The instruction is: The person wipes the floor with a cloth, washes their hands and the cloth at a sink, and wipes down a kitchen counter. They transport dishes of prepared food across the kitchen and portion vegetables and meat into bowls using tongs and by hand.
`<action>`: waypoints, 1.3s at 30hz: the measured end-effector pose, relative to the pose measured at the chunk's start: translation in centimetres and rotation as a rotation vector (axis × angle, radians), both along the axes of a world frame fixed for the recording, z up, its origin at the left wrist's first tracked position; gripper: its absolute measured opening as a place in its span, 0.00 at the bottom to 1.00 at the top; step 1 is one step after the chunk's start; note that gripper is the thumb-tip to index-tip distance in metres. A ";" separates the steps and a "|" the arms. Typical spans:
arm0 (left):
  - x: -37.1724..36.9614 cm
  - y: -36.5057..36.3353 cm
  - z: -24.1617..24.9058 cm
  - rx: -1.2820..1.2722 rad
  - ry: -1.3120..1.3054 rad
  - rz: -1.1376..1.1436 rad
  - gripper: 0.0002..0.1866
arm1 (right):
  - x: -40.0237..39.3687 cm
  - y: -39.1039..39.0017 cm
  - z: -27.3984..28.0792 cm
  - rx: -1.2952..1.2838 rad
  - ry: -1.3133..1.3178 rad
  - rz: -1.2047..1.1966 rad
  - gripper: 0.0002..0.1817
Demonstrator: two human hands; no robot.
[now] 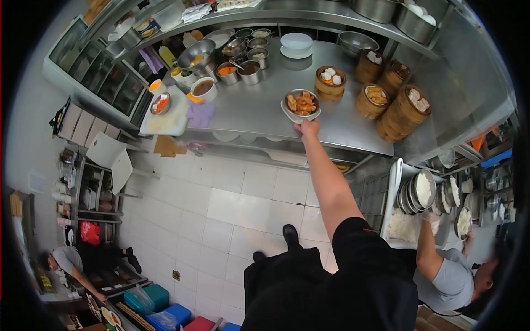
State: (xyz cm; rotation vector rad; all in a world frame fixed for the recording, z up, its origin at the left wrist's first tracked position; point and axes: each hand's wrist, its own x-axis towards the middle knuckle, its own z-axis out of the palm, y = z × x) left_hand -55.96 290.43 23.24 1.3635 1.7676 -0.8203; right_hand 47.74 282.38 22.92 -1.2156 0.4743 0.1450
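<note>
Reaching forward, my right hand (308, 128) grips the near edge of a white plate (293, 116) at the front of the steel counter. On this plate is a metal bowl (301, 92) filled with browned, orange-coloured food pieces (303, 103). My fingers are partly hidden under the plate's rim. Just beyond and to the right, a bamboo steamer (330, 92) holds white buns. Behind the bowl, a stack of white plates (296, 44) rests on the counter. My left hand is out of the frame.
More bamboo steamers (398, 129) are stacked at the counter's right. Sauce pots (250, 73) and a cutting board (168, 121) lie left. A co-worker (450, 276) handles round metal trays at right; another person (83, 262) is at lower left. A chair (113, 157) stands left on the tiled floor.
</note>
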 end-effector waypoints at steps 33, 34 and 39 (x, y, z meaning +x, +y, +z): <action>52.0 -29.0 -6.5 -0.720 -0.978 -2.121 0.21 | -89.5 -54.9 1.7 -0.452 0.439 -0.779 0.08; 51.3 -35.2 -4.2 -0.803 -1.038 -2.278 0.21 | -89.6 -54.6 1.4 -0.450 0.367 -0.723 0.09; 39.3 -59.6 3.6 -1.275 -0.951 -2.704 0.19 | -91.0 -55.9 6.0 -0.619 0.380 -0.445 0.14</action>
